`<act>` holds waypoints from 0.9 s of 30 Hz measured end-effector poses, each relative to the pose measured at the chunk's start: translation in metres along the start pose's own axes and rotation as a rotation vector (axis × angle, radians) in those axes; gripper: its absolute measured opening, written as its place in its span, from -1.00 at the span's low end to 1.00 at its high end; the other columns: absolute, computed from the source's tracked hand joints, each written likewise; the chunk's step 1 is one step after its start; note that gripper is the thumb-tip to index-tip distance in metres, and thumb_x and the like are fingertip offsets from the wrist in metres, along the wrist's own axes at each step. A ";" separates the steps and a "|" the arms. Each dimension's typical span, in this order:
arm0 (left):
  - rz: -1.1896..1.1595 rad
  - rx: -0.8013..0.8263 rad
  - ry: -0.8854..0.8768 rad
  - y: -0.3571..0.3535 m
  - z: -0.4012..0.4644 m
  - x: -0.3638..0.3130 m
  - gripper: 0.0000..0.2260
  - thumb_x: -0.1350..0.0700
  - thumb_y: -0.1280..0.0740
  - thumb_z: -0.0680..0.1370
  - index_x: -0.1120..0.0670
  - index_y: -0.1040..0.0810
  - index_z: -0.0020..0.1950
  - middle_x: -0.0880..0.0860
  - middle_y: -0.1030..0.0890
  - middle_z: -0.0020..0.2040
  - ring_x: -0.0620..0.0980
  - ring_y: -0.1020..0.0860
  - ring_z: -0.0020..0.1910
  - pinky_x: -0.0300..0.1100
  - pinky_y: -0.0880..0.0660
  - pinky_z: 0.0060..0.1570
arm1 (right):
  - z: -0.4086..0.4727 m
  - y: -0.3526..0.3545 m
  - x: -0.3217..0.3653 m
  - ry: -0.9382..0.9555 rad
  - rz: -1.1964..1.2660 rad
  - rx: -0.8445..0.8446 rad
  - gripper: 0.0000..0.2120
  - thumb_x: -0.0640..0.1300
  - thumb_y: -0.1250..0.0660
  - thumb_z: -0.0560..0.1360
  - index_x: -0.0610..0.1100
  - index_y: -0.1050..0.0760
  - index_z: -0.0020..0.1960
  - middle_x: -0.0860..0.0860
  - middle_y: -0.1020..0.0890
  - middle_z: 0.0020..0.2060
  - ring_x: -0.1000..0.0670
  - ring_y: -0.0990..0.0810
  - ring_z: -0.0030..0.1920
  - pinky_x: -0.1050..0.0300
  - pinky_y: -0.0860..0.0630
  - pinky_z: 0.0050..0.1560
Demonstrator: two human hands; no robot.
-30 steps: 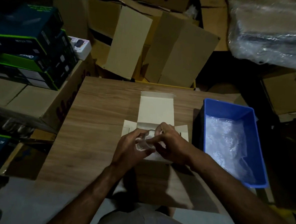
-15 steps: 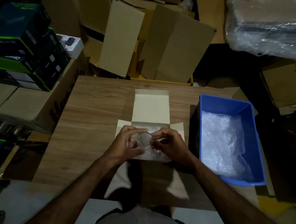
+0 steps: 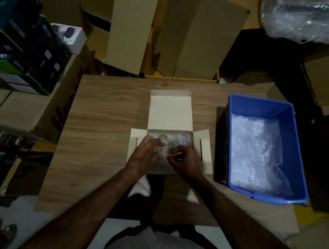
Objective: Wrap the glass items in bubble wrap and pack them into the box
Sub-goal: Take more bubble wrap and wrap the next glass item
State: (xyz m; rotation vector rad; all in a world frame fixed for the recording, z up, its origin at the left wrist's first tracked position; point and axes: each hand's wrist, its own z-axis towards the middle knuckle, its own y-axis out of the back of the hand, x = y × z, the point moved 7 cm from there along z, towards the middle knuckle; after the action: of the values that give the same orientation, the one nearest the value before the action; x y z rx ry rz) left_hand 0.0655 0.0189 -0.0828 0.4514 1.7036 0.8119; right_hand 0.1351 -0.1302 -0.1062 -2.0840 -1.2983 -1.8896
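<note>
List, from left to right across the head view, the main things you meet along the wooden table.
Stacked dark boxes → left hand → right hand → blue bin holding bubble wrap.

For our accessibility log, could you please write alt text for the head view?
Both hands, left hand and right hand, tuck a bubble-wrapped glass item into an open white cardboard box on a wooden table; a blue plastic bin holding bubble wrap sits right.
</note>
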 end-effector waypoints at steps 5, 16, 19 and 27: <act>0.149 0.029 -0.031 -0.014 0.004 -0.005 -0.79 0.23 -0.33 0.60 0.05 -0.50 0.22 0.04 -0.45 0.17 -0.10 -0.53 -0.10 -0.46 -0.46 -0.21 | 0.000 -0.002 -0.005 0.042 -0.124 0.056 -0.87 -0.15 -0.53 0.47 -0.07 -0.67 0.02 0.12 -0.71 -0.11 0.28 -0.64 -0.19 0.42 -0.54 -0.16; 0.344 0.128 -0.160 -0.020 0.006 -0.005 -0.66 0.06 -0.53 0.35 0.06 -0.61 0.09 0.07 -0.58 0.12 0.10 -0.62 0.01 0.01 -0.60 -0.08 | 0.023 0.035 0.017 0.160 -0.518 0.072 -0.39 -0.27 -0.51 0.42 -0.11 -0.47 0.44 -0.10 -0.52 0.37 -0.16 -0.51 0.33 -0.05 -0.54 0.23; 0.402 0.149 -0.158 -0.016 0.013 0.001 -0.55 -0.10 -0.60 0.25 -0.02 -0.64 0.07 0.03 -0.60 0.12 0.10 -0.61 0.03 -0.03 -0.54 -0.02 | 0.032 0.025 0.017 0.125 -0.655 0.206 -0.26 -0.18 -0.57 0.39 -0.06 -0.38 0.51 -0.07 -0.47 0.43 -0.14 -0.44 0.40 -0.05 -0.49 0.27; 0.517 0.129 -0.196 -0.020 0.014 -0.001 -0.60 -0.02 -0.57 0.34 0.03 -0.68 0.14 0.07 -0.68 0.10 0.11 -0.65 0.00 0.01 -0.57 0.01 | 0.038 0.020 0.018 0.146 -0.685 0.319 -0.28 -0.19 -0.57 0.41 -0.13 -0.38 0.50 -0.13 -0.50 0.40 -0.12 -0.46 0.40 0.04 -0.40 0.37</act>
State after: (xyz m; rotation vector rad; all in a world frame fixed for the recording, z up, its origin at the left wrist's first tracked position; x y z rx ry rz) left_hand 0.0811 0.0079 -0.0981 1.0539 1.4761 0.9882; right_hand 0.1753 -0.1128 -0.0909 -1.4166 -2.2914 -1.7999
